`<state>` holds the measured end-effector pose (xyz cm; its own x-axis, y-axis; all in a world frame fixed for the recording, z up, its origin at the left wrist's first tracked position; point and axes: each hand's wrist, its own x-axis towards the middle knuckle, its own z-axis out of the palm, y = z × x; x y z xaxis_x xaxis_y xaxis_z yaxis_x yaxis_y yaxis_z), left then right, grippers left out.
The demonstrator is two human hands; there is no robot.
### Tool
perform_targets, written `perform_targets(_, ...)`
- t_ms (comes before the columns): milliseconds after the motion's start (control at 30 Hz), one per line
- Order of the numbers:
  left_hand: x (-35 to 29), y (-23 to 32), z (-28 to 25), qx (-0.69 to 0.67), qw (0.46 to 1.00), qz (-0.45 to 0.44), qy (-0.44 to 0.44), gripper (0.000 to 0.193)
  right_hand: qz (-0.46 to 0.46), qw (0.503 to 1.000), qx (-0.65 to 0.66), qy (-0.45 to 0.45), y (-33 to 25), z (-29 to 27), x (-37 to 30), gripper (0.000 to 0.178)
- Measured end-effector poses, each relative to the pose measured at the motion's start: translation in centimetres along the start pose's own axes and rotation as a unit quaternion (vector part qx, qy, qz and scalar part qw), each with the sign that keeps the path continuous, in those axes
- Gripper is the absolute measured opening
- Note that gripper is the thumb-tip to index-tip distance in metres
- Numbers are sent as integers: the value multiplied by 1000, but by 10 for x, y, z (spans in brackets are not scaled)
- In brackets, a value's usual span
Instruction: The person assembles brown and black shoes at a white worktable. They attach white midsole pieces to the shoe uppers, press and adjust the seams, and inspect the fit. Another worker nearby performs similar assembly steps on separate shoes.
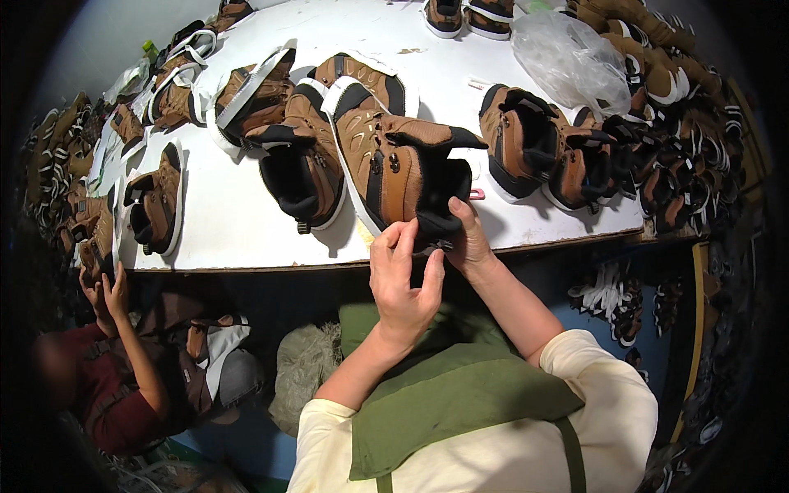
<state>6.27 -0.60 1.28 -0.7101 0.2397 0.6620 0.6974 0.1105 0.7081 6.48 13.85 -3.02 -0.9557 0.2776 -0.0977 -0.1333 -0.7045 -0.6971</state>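
A brown and black ankle boot [397, 174] with a white sole lies at the table's near edge, its toe pointing away and its dark opening toward me. My right hand [467, 238] grips the back of the collar from the right, thumb over the rim. From the left, my left hand [403, 287] has its fingertips on the collar edge and its thumb by the heel tab. Just left of it stands another brown boot [308, 160], opening toward me. Behind them lies a further boot [357, 70]. The far side of the held boot is hidden.
More boots [526, 140] stand to the right on the white table [444, 66], beside a clear plastic bag [569, 62]. Piled boots [686, 164] fill the right side. At left, a co-worker's hands [107, 300] hold a boot near a single boot [156, 201].
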Motion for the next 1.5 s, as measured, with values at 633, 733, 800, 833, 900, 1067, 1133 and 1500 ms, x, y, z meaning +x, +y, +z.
perform_targets(633, 2, 2, -12, -145, 984, -97, -43, 25, -66, 991, -113, -21, -18, -2, 1, 77)
perform_targets(733, 10, -2, -13, -98, 995, 9, -7, 27, -65, 993, -93, -34, -22, -6, -4, 83)
perform_targets(800, 17, 0, -13, -77, 996, 26, 28, 26, -79, 990, -106, -47, -23, -15, -7, 85)
perform_targets(833, 20, -1, -14, -62, 997, 44, 28, 31, -82, 990, -105, -55, -22, -25, -7, 89)
perform_targets(900, 28, 0, -14, -22, 996, 75, 34, 41, -100, 986, -120, -60, -25, -25, -11, 91)
perform_targets(1067, 57, -6, -6, 86, 989, 122, -16, 56, -192, 931, -302, -70, -31, -38, -9, 96)
perform_targets(1133, 66, -24, -8, 67, 991, 116, -26, 48, -214, 899, -377, -67, -37, -20, -13, 96)
perform_targets(1500, 108, -80, 2, -240, 923, -287, -91, 24, -152, 872, -465, 17, -35, -20, -28, 87)
